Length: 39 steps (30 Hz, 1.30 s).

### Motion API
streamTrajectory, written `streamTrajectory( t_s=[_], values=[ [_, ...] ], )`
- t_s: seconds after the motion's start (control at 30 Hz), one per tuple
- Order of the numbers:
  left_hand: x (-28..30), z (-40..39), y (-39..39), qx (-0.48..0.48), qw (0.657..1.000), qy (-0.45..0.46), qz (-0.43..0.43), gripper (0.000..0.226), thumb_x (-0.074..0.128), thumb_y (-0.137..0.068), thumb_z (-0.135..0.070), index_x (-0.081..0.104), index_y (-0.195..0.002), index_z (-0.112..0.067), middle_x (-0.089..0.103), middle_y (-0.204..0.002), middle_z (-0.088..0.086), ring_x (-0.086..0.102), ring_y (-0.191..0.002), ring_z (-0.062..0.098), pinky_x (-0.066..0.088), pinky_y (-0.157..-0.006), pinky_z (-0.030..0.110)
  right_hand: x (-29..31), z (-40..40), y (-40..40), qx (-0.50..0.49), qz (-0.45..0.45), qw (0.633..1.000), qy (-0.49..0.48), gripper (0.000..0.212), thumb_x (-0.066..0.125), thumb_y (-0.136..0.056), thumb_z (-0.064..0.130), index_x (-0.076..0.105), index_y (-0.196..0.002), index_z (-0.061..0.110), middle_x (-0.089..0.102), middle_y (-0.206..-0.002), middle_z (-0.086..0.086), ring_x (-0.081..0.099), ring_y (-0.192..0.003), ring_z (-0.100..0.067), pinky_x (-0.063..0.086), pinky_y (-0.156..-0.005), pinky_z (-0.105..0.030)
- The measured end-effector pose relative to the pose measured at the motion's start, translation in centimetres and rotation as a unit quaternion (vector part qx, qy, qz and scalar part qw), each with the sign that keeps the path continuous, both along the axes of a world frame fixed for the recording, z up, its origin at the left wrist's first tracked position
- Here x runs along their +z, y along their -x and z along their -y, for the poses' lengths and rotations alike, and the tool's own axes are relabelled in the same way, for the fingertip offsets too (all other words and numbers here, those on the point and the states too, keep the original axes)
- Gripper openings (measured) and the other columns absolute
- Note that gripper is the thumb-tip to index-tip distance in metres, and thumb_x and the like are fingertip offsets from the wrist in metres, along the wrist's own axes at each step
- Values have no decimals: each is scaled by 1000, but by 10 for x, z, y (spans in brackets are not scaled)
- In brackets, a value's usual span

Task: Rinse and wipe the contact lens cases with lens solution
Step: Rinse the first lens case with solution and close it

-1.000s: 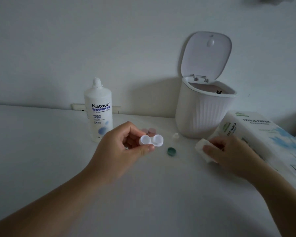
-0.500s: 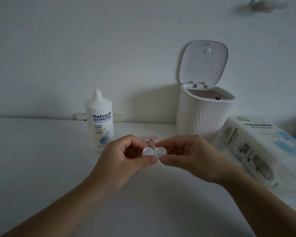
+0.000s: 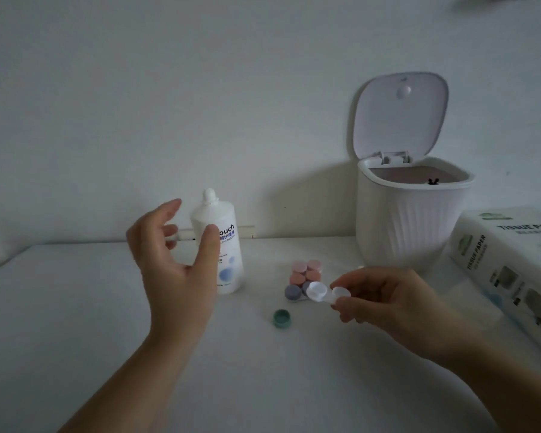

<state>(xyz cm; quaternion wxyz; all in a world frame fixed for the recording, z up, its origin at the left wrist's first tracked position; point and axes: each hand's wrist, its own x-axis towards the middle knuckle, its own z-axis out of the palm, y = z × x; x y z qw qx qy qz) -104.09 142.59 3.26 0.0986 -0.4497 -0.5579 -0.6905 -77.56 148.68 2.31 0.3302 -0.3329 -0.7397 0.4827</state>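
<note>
My right hand [image 3: 388, 301] pinched the clear case [image 3: 325, 293] by its right cup, my fingertips covering part of it, above the table [image 3: 75, 323]. My left hand [image 3: 175, 260] hung open in front of the bottle [image 3: 222, 245], blurred, its thumb hiding the label's first letters. The case overlapped the capped cases [image 3: 303, 276] behind. A green cap [image 3: 282, 318] lay apart. The tissue pack [image 3: 509, 260] was cut off at right.

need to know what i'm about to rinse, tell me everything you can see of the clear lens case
The clear lens case is a translucent, plastic-looking twin-cup piece, both wells uncapped. The right hand pinches its right cup, holding it roughly level above the table, in front of the pink and grey cases.
</note>
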Motion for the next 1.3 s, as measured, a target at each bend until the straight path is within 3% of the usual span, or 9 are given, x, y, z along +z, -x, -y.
streamTrajectory(
  t_s=[0.1, 0.27, 0.4, 0.63, 0.77, 0.93, 1.03, 1.17, 1.3],
  values=[
    [-4, -7, 12, -29, 988, 111, 99, 71, 73, -70, -46, 45, -135, -40, 46, -132, -18, 52, -115, 1, 38, -83, 4, 0, 3, 2, 2, 10, 1000, 14, 17, 80, -81, 25, 77, -94, 36, 78, -79, -3, 73, -72, -11, 53, -67, -17],
    [-18, -19, 26, -144, 944, 256, 151, 63, 77, -52, -50, 58, -111, -42, 74, -102, -14, 71, -91, 3, 54, -77, 28, -3, 4, 2, 10, -20, 999, 49, 11, 81, -80, 10, 80, -89, 17, 75, -70, -9, 67, -60, -9, 48, -57, -14],
    [-19, -23, 27, -133, 950, 257, 120, 51, 79, -52, -47, 59, -98, -35, 73, -86, -20, 70, -71, 0, 49, -53, 13, -2, 5, 1, 7, -24, 998, 50, 13, 79, -82, 7, 80, -88, 18, 74, -69, -9, 66, -58, -8, 47, -56, -13],
    [-26, -27, 31, -122, 957, 250, 78, 41, 88, -73, -22, 62, -103, -33, 73, -91, -25, 70, -80, -2, 48, -56, 10, 0, 6, 0, -8, -9, 999, 32, 17, 78, -85, 13, 78, -91, 29, 77, -78, -8, 71, -69, -15, 50, -63, -23],
    [-22, -20, 29, -152, 957, 248, 10, 50, 91, -68, -21, 62, -102, -46, 73, -97, -26, 71, -86, -4, 52, -62, 10, -1, 5, 1, -7, -27, 999, 44, 17, 81, -77, 29, 76, -93, 31, 79, -83, -8, 74, -77, -26, 56, -72, -31],
    [-13, -5, 23, -157, 955, 229, -99, 63, 90, -60, -41, 56, -111, -54, 69, -106, -32, 65, -100, -10, 48, -78, 6, 1, 5, -1, -14, -35, 999, 27, 35, 80, -66, 50, 76, -99, 39, 80, -90, 0, 76, -91, -20, 56, -94, -49],
    [-10, -2, 22, -152, 945, 231, -174, 65, 85, -59, -50, 52, -114, -60, 65, -110, -34, 60, -105, -12, 41, -81, 0, 5, 9, -2, -22, -24, 999, -7, 27, 78, -72, 47, 79, -96, 36, 80, -91, 3, 76, -90, -19, 57, -92, -51],
    [-15, -4, 29, -139, 926, 239, -255, 74, 95, -61, -32, 55, -120, -49, 61, -116, -38, 56, -107, -15, 40, -83, 0, 7, 14, -2, -32, -26, 998, -40, 20, 79, -76, 37, 79, -96, 35, 80, -91, 4, 76, -88, -17, 59, -90, -49],
    [-17, -9, 31, -131, 911, 222, -322, 73, 94, -61, -28, 59, -125, -38, 64, -120, -24, 59, -109, 1, 47, -88, 21, 4, 19, 0, -34, 13, 996, -85, 21, 76, -76, 42, 79, -95, 33, 79, -89, 10, 76, -83, -10, 62, -82, -39]
  ],
)
